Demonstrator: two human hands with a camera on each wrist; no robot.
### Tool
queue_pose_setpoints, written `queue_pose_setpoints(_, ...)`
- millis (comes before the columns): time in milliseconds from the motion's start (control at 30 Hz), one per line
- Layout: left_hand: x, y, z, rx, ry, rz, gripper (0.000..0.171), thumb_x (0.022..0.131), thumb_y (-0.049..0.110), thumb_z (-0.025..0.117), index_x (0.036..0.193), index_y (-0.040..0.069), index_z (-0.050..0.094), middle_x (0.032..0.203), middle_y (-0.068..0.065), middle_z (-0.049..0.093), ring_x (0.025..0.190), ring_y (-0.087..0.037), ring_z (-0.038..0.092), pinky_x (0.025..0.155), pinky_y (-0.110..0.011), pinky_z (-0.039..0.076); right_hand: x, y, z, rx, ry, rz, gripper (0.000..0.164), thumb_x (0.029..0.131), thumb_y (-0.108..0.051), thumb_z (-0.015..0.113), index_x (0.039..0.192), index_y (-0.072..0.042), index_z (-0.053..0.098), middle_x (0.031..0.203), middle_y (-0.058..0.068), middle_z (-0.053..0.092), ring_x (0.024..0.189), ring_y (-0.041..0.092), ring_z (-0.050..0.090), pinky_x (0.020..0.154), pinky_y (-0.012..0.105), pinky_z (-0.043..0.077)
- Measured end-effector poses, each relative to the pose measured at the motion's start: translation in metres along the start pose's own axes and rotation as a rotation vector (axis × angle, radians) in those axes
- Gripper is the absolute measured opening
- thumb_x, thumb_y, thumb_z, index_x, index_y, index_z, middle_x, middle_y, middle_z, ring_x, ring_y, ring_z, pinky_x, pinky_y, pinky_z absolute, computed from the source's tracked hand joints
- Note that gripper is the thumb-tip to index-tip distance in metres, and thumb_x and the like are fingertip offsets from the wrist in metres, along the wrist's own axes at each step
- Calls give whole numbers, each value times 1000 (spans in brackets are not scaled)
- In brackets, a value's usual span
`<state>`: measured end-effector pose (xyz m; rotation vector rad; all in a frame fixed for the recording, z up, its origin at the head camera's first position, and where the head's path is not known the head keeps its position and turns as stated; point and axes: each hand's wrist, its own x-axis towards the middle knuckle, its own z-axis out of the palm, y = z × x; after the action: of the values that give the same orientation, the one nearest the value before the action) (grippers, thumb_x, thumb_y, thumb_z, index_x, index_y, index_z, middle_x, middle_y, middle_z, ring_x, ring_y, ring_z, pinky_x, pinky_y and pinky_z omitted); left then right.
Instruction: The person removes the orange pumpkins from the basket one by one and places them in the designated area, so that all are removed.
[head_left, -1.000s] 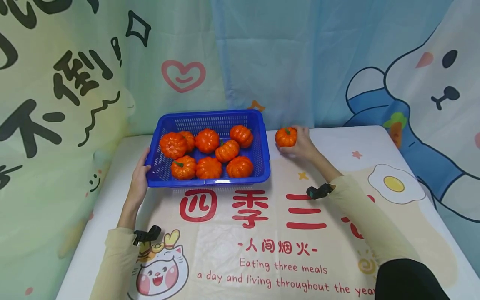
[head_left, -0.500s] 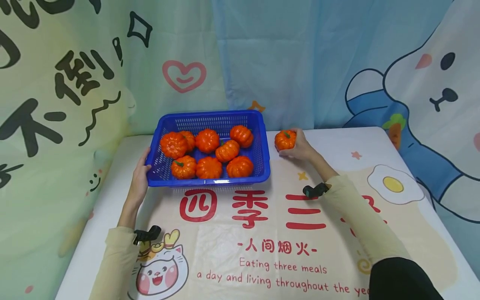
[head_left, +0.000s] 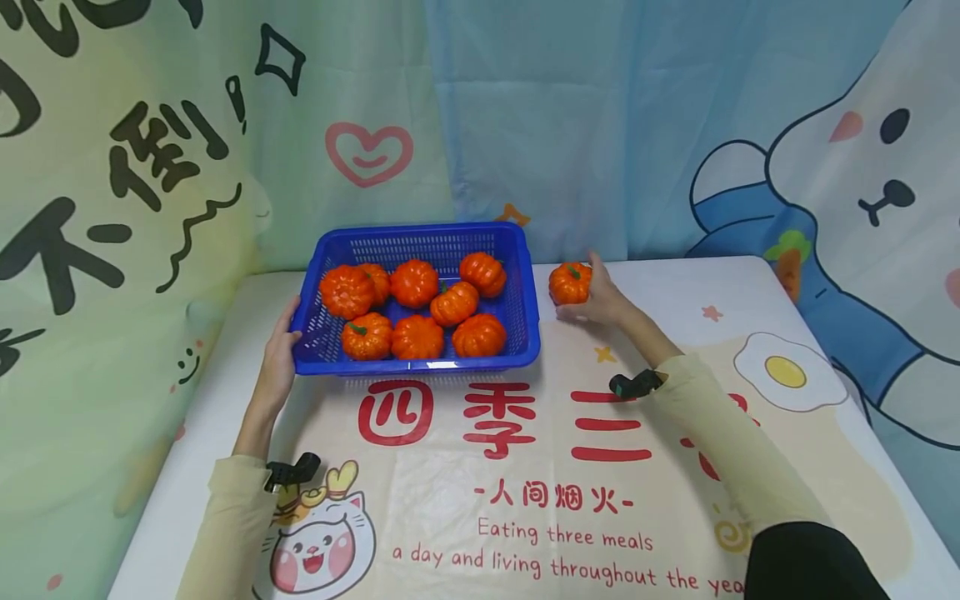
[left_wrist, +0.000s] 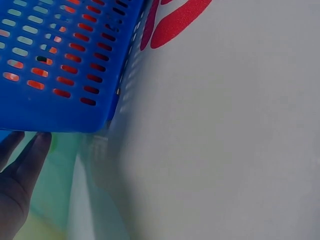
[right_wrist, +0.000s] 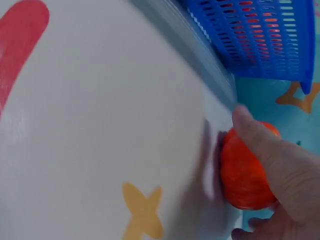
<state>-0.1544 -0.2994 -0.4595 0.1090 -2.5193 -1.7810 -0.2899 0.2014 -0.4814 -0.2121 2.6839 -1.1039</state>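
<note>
A blue plastic basket (head_left: 416,364) stands on the table's left half, holding several small orange pumpkins (head_left: 417,336). At its left end my left hand (head_left: 279,358) rests with fairly straight fingers against the outer side. In the left wrist view, two fingertips (left_wrist: 44,137) touch the basket's edge. Another orange pumpkin (head_left: 568,283) with a green stem sits on the table to the right of the basket. My right hand (head_left: 600,298) is around its right side, the fingers spread and fairly straight. The right wrist view shows my thumb (right_wrist: 252,135) extended over this pumpkin, partly hiding it.
A printed cloth (head_left: 525,521) with red lettering covers the table (head_left: 675,292). Behind stands a light blue patterned curtain (head_left: 532,150), close to the basket's far rim. Each wrist carries a small black camera, such as the right wrist camera (head_left: 636,384).
The right hand's fingers have spread away from the lone pumpkin, which sits slightly left of where it was a second ago. The left hand and basket have not visibly moved.
</note>
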Motion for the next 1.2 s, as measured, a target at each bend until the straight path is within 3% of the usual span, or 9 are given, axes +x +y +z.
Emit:
queue_pose_setpoints(100,0,0,0,-6,-2,-3,59,99,15,22,157,23,17,165,-3,11,152,-27,10,124,-48,6,-7,-4,-7,-49,32,-69,119,78,-29,79,155,-10,-10,162,22,4,146,45,16,114,64,21)
queue_pose_setpoints(267,-1,-1,1,-8,-15,-7,59,99,15,21,157,23,15,165,-4,10,152,-30,10,123,-51,6,-34,-29,-18,-55,92,-248,110,77,-29,80,156,-12,5,162,18,13,147,42,19,111,67,26)
queue_pose_setpoints(467,0,-1,1,0,8,-4,59,99,15,21,157,23,18,165,-4,12,151,-29,13,123,-49,8,-78,-69,-16,-28,14,-346,101,79,-32,78,156,-15,15,161,14,21,148,38,23,111,66,28)
queue_pose_setpoints(633,0,-2,1,-6,11,1,59,98,15,21,157,22,18,165,-6,13,151,-31,14,123,-51,8,-97,-84,-8,10,-59,-374,97,81,-31,77,156,-15,18,161,12,25,147,34,27,110,62,32)
queue_pose_setpoints(767,0,-1,2,-18,6,-11,59,98,14,21,157,23,18,165,-5,12,151,-30,13,123,-49,8,-99,-88,-2,46,-88,-422,95,81,-29,77,155,-11,20,160,13,26,145,34,31,111,55,36)
queue_pose_setpoints(933,-5,9,3,-23,-4,-19,60,98,12,21,157,18,17,165,-7,11,151,-32,12,123,-51,7,-96,-100,7,63,-122,-463,91,81,-27,77,154,-11,24,158,14,29,143,34,35,109,51,41)
queue_pose_setpoints(1100,0,-2,1,-1,9,-3,59,99,16,21,157,24,18,165,-5,13,150,-32,14,123,-52,9,-83,-127,21,22,-169,-512,81,83,-27,76,150,-9,34,155,13,35,141,32,38,107,49,43)
queue_pose_setpoints(1200,0,-1,1,-6,12,-18,59,98,15,21,157,24,18,165,-4,13,151,-30,14,123,-50,9,-68,-152,34,-12,-220,-528,75,84,-30,73,148,-11,39,154,12,36,140,29,38,109,49,42)
